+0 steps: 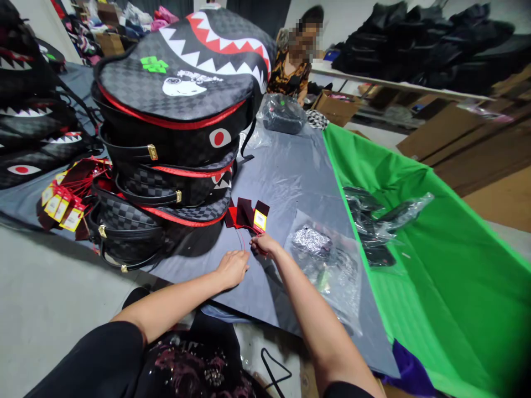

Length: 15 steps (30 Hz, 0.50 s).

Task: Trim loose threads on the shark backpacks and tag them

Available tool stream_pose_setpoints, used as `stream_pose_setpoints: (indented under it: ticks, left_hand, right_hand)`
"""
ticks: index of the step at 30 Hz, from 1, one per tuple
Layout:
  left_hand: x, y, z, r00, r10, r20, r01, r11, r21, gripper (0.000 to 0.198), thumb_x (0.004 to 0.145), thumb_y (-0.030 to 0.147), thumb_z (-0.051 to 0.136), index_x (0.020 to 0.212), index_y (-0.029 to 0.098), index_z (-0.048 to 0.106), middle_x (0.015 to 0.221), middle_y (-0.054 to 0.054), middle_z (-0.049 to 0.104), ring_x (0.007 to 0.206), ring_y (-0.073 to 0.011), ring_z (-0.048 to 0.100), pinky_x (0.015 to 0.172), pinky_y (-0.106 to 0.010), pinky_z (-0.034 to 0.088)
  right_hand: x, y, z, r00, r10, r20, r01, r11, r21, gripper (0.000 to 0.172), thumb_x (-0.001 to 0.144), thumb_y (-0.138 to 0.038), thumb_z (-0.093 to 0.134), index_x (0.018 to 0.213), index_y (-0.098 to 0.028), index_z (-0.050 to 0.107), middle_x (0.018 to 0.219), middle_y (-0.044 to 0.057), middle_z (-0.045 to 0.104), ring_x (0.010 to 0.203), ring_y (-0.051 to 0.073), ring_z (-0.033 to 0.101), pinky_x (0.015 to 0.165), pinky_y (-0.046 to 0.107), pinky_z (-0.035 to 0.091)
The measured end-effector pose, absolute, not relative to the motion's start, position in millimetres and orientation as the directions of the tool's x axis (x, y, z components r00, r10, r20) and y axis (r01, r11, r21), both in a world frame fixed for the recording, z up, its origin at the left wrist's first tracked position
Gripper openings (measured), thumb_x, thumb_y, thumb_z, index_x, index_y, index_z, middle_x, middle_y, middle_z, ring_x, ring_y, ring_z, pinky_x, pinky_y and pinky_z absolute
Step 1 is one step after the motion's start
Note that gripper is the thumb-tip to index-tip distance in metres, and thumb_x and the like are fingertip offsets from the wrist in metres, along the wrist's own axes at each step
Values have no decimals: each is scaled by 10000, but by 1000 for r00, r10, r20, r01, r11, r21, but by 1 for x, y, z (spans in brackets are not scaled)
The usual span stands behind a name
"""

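Note:
My left hand (232, 267) rests on the grey sheet (286, 177) with its fingers curled round a thin red string. My right hand (264, 245) is closed in a pinch on the same string, just below a small bunch of dark red hang tags (248, 215), one with a yellow label. The tags lie at the foot of a tall stack of black checkered backpacks (174, 127) printed with shark teeth and eyes. A clear plastic bag (327, 260) with dark contents lies right of my right hand.
A bundle of tags with yellow labels (66, 202) lies left of the stack. More shark backpacks (29, 127) are piled at far left. A green cloth bin (435, 265) holding bagged items is on the right. Another person (296, 63) sits at the far end beside a cardboard box (336, 108).

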<state>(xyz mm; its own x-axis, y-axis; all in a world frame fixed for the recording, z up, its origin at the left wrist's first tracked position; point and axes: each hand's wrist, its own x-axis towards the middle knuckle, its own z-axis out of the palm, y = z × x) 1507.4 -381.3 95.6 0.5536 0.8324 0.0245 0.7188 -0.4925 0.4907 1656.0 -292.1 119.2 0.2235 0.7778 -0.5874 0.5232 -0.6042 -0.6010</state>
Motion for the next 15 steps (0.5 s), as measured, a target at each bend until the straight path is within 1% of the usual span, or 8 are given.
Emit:
stream_pose_setpoints:
  ticks: [2, 5, 8, 10, 11, 12, 13, 15]
  left_hand:
    - [1511, -385, 94, 556, 831, 24, 713, -492, 499, 296, 920, 207, 473, 1178, 95, 568, 1123, -149, 657, 1065, -286, 606, 934, -437, 477]
    - [1513, -391, 94, 555, 832, 26, 706, -487, 515, 207, 906, 220, 504, 1011, 106, 642, 1012, -134, 695, 998, -270, 639, 890, -404, 501]
    - [1510, -395, 100, 568, 822, 23, 699, -498, 513, 137, 854, 227, 585, 879, 126, 673, 920, -119, 714, 901, -254, 671, 782, -362, 531]
    - [1503, -399, 107, 637, 770, 31, 654, -562, 507, 144, 838, 248, 611, 884, 131, 680, 901, -113, 718, 860, -259, 684, 694, -349, 538]
    - [1498, -402, 111, 676, 734, 61, 611, -606, 509, 168, 843, 267, 608, 921, 138, 682, 900, -104, 720, 844, -261, 689, 648, -344, 534]
    - [1492, -408, 115, 706, 698, 122, 556, -653, 515, 200, 856, 288, 598, 977, 151, 680, 906, -91, 722, 831, -257, 693, 609, -336, 528]
    - [1485, -415, 120, 712, 668, 217, 494, -696, 521, 237, 873, 307, 581, 1046, 172, 670, 921, -75, 723, 830, -246, 695, 588, -326, 522]
    - [1463, -435, 128, 651, 603, 461, 368, -782, 504, 303, 913, 329, 537, 1176, 206, 626, 939, -48, 727, 839, -207, 697, 599, -296, 523]
  right_hand:
    - [1643, -300, 119, 195, 746, -636, 466, -642, -609, 160, 903, -206, 541, 753, -153, 548, 563, -47, 560, 434, 79, 507, 492, 213, 440]
    - [1621, -315, 122, 152, 749, -645, 435, -637, -637, 175, 878, -186, 480, 703, -181, 481, 549, -37, 559, 423, 85, 523, 477, 205, 434]
    - [1603, -330, 132, 95, 777, -623, 494, -580, -648, 183, 820, -200, 479, 641, -199, 442, 469, -57, 465, 383, 88, 475, 430, 188, 371]
    - [1598, -338, 145, 55, 797, -601, 557, -524, -644, 159, 791, -228, 497, 637, -198, 474, 424, -83, 375, 345, 80, 396, 394, 182, 297]
    - [1598, -341, 154, 45, 806, -591, 602, -493, -628, 158, 782, -243, 499, 631, -198, 490, 403, -94, 325, 324, 76, 339, 379, 186, 253]
    - [1599, -344, 165, 37, 812, -582, 666, -454, -591, 160, 774, -256, 498, 626, -196, 506, 389, -100, 289, 315, 76, 297, 372, 194, 226]
    - [1600, -348, 179, 33, 823, -568, 756, -392, -525, 164, 767, -265, 490, 622, -195, 520, 382, -98, 274, 315, 77, 272, 370, 203, 213]
    - [1601, -357, 213, -36, 837, -545, 912, -196, -362, 162, 755, -277, 482, 642, -191, 559, 410, -73, 331, 339, 85, 298, 379, 215, 232]
